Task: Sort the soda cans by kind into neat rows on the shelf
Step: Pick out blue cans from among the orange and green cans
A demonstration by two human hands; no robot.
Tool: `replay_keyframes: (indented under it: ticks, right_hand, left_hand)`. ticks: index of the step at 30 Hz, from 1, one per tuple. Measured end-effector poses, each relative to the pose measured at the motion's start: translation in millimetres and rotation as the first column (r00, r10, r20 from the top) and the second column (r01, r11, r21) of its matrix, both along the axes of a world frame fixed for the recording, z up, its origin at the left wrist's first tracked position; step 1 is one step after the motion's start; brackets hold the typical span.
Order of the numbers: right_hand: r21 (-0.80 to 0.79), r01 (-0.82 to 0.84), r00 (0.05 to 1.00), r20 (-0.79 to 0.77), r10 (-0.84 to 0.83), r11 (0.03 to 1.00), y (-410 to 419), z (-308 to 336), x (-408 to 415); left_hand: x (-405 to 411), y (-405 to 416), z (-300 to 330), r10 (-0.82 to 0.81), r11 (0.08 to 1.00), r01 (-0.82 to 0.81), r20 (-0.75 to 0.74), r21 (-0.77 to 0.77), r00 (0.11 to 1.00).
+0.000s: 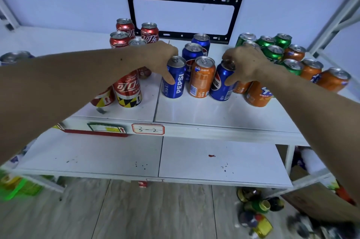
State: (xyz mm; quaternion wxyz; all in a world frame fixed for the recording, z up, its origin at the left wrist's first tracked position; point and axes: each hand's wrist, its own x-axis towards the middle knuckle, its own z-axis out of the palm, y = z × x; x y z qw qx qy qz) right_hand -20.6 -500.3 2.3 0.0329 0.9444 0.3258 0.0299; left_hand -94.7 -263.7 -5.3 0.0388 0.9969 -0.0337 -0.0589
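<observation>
Two hands reach over the white shelf (214, 110) — the left hand (159, 57) grips a blue Pepsi can (175, 79) near the front, the right hand (245, 63) clasps a second Pepsi can (222, 83) by its top. Between them stands an orange Fanta can (202, 77), just beside both. Red cola cans (128, 88) cluster to the left, green cans (272, 47) and more orange cans (331, 79) to the right — mixed together there.

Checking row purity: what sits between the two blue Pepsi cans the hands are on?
Head view: one upright orange Fanta can stands between the left hand's Pepsi can and the right hand's Pepsi can.
</observation>
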Motion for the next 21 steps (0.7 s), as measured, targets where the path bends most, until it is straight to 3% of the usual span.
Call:
replay_keyframes:
  ticks: [11,21]
  right_hand:
    - [0.074,-0.192,0.955,-0.214,0.204,0.979,-29.5,11.4,-12.3]
    - [0.229,0.096,0.963,-0.266,-0.032,0.969,-29.0,-19.1,-27.2]
  left_hand:
    - [-16.3,-7.1,12.3,-0.061,0.997,0.056,-0.115,-0.046,0.991]
    - [-23.0,-12.1,4.6,-0.011,0.998,0.004,-0.103,-0.067,0.995]
